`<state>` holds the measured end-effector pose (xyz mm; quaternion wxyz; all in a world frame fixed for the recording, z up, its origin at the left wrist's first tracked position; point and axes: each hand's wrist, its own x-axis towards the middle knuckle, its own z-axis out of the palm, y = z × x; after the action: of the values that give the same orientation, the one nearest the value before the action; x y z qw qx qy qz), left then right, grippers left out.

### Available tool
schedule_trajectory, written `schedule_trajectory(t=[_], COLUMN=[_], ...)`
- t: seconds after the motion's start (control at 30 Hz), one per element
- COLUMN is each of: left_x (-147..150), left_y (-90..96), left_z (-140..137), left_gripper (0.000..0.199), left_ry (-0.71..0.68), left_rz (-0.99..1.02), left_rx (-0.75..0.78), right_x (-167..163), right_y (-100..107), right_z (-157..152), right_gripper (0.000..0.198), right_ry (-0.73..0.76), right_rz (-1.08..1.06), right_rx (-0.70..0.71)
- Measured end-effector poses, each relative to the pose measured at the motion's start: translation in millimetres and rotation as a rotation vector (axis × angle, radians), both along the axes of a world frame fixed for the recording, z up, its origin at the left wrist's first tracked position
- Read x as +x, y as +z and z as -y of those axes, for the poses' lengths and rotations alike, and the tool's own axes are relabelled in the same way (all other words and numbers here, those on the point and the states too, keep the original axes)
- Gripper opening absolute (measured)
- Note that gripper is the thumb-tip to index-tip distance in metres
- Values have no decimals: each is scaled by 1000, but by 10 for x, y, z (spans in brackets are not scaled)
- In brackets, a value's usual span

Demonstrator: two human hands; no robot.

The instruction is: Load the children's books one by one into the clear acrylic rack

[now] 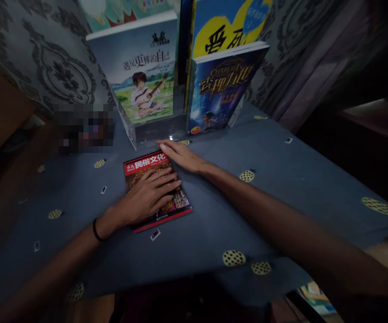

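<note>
Other books (140,74) are already standing in the clear rack (157,130), while the red book (147,163) is lying flat before the rack, under my unclenched left grip (150,195), my loose right grip (183,157) resting nearer the rack.

A book (172,206) lies on the table (210,220) before the display stand (160,128).
</note>
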<state>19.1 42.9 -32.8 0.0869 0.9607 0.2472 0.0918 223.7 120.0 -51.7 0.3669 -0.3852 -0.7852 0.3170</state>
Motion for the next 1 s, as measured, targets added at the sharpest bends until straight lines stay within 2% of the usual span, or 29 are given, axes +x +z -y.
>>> schedule_trajectory(t=[0.27, 0.6, 0.7, 0.83, 0.93, 1.0], left_x=[-13, -15, -136, -470, -705, -788], left_y=[32, 48, -8, -126, -190, -209], left_z=[356, 406, 277, -54, -267, -341], left_gripper=[42, 42, 42, 42, 44, 45], left_ry=[-93, -77, 19, 266, 439, 472], left_rz=[-11, -5, 37, 132, 133, 109], left_rx=[-34, -68, -62, 11, 27, 13], right_x=[3, -6, -12, -15, -24, -60], right_y=[-16, -12, -17, -54, -64, -41], right_z=[1, 29, 33, 24, 49, 103], right_gripper=[55, 54, 53, 54, 58, 59], right_ry=[-12, -11, -12, -19, -29, -30], right_rz=[26, 36, 39, 59, 138, 227], right_rx=[13, 37, 35, 43, 96, 165])
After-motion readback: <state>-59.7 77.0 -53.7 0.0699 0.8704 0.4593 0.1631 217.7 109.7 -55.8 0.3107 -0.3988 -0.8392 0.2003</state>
